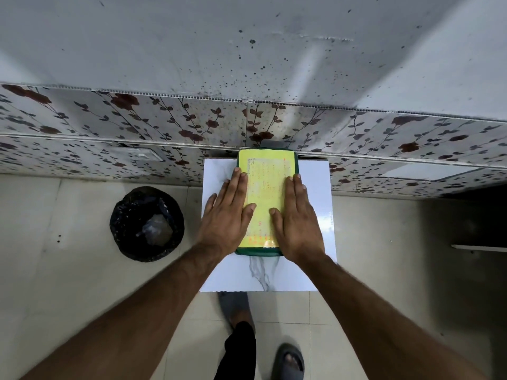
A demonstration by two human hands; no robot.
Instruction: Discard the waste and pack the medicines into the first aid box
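The first aid box [264,171], green with a yellow printed lid, lies closed on a small white marble-patterned table [310,272] against the wall. My left hand [229,212] rests flat on the lid's left side, fingers spread. On the right side of the lid my right hand [295,218] lies flat as well. Neither hand grips anything. No loose medicines or waste show on the table. A round bin [146,224] lined with a black bag stands on the floor to the left, with crumpled wrappers inside.
A floral-patterned tiled wall [137,127] runs behind the table. My feet in grey slippers [290,360] stand on the pale floor tiles below the table's front edge. A dark recess lies at the right.
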